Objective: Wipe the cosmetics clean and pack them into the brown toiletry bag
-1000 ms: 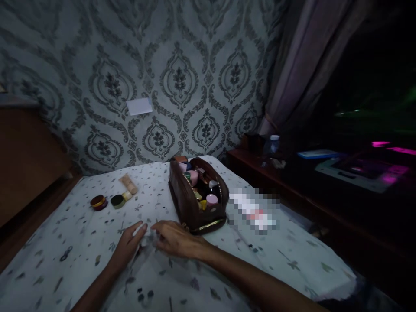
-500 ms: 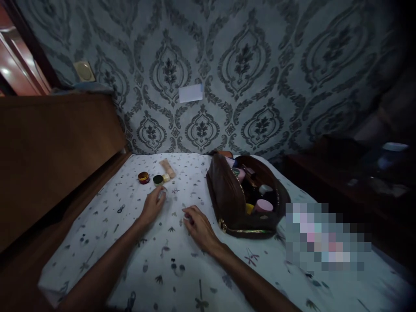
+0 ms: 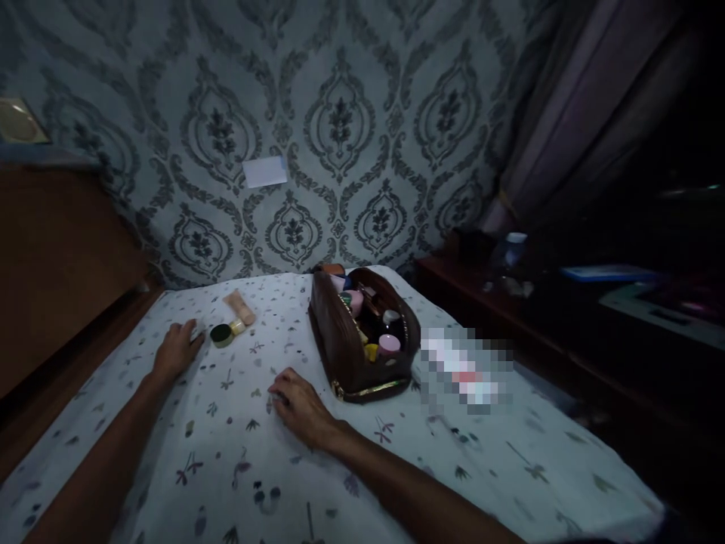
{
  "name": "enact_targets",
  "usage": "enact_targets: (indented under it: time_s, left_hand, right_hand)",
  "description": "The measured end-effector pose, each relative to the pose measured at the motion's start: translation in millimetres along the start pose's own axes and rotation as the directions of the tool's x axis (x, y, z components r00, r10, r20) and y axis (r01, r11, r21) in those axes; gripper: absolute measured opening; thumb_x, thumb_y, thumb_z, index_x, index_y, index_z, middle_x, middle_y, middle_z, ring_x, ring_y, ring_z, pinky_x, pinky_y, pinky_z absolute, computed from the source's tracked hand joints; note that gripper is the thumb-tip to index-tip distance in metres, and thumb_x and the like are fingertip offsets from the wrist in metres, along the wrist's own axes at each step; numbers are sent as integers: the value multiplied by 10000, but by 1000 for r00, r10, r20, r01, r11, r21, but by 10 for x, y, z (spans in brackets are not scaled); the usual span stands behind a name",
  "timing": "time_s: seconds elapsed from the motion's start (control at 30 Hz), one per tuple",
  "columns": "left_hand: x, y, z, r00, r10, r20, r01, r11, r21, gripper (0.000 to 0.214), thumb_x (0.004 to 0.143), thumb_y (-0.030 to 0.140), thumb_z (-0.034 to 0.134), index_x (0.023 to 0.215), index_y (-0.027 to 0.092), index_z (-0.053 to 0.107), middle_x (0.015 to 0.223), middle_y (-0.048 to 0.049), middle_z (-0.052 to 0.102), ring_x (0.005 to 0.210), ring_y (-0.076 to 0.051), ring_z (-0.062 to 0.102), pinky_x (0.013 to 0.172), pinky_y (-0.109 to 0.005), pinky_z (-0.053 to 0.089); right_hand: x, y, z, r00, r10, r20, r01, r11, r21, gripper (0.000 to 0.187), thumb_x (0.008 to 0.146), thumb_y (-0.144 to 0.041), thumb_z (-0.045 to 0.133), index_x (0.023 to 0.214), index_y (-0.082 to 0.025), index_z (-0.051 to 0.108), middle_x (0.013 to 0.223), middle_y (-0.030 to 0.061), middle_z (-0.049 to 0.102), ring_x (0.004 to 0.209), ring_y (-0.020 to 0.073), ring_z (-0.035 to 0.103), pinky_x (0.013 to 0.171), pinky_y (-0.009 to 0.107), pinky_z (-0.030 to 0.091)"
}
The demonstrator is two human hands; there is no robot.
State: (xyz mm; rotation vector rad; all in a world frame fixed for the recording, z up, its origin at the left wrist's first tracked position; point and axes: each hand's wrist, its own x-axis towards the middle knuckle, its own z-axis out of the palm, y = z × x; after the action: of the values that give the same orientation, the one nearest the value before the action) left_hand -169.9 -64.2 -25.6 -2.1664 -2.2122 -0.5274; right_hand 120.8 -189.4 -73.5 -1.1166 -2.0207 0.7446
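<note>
My left hand lies on the patterned bed sheet with its fingers curled down just left of a small dark green jar. What sits under those fingers is hidden. A beige tube and a small pale cap lie right beside the jar. My right hand rests on the sheet left of an open brown cosmetic bag, its fingers bent and pressed together. I cannot make out whether it holds anything. Several small jars and tubes stand inside the bag.
A wooden headboard runs along the left. A dark side table with a bottle stands to the right, by a curtain. A blurred-out item lies on the sheet right of the bag. Patterned wallpaper is behind.
My hands were together near the bag and have parted. The left hand slid left to where a red-brown jar stood, and that jar no longer shows. The view swung about.
</note>
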Motion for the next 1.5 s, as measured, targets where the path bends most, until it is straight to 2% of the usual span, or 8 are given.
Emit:
enact_targets:
  time_s: [0.17,0.33,0.53,0.7,0.9,1.07,1.33,1.5]
  left_hand:
    - [-243,52,-63,999,28,-25,-27,999,41,568,891,577,339,1220,148,512,1061,-115,559,954,-302,602,817,-406,489]
    - [-807,625,-69,982,186,-16,-181,931,-317,522,855,662,425,1038,187,542,924,-62,631,875,-256,627,783,-360,519]
    - [-1205,1279,116,720,676,-159,-694,695,-188,361,908,527,456,1016,217,605,974,-71,646,823,-210,658,660,-287,528]
    - [-1126,1273,231,557,799,-225,-798,590,120,332,954,474,392,919,229,614,880,-46,645,684,-185,668,530,-261,493]
    - [-1143,1271,366,737,652,-177,-654,754,55,396,947,493,350,1043,198,596,1022,-105,680,666,-221,689,559,-326,536]
    - [-1192,1340,313,887,461,-28,-448,844,-295,425,877,576,419,1039,213,567,998,-97,699,862,-275,702,729,-384,570]
    - [-1159,1264,318,941,334,-51,-306,776,-552,544,911,563,326,1200,187,594,1211,-108,660,1147,-299,600,1009,-461,474]
    - [-1163,1204,349,946,318,-59,-276,701,-658,604,932,585,262,1253,196,596,1202,-97,664,1216,-295,564,1084,-468,427]
  right_hand:
    - [-10,21,3,1000,19,-9,-19,999,29,292,815,-89,590,1091,-169,639,1038,56,585,944,176,581,889,315,473]
    - [36,-12,-42,992,122,11,-122,976,180,709,719,-300,768,1358,-179,487,1132,71,585,885,181,590,840,335,502]
    - [52,36,-92,998,49,37,-57,959,278,640,632,-184,733,1251,-196,570,985,7,686,773,142,617,706,236,489]
    - [26,26,-98,990,140,4,-138,967,212,565,604,-251,743,1151,-168,630,952,34,726,792,184,653,677,244,493]
    - [30,-20,-93,985,163,-51,-152,973,172,727,567,-192,736,1272,-212,559,1118,55,710,934,226,673,813,282,503]
    - [27,-71,-115,956,289,-43,-284,953,105,452,578,-244,736,999,-189,584,949,39,685,821,211,635,697,281,472]
    - [17,-75,-130,964,262,-47,-214,868,448,740,564,-227,836,1193,-254,447,948,-44,615,889,170,611,747,277,476]
    - [71,11,-27,958,283,47,-218,608,764,765,432,-329,940,1070,-225,530,795,-76,598,760,132,594,693,255,482]
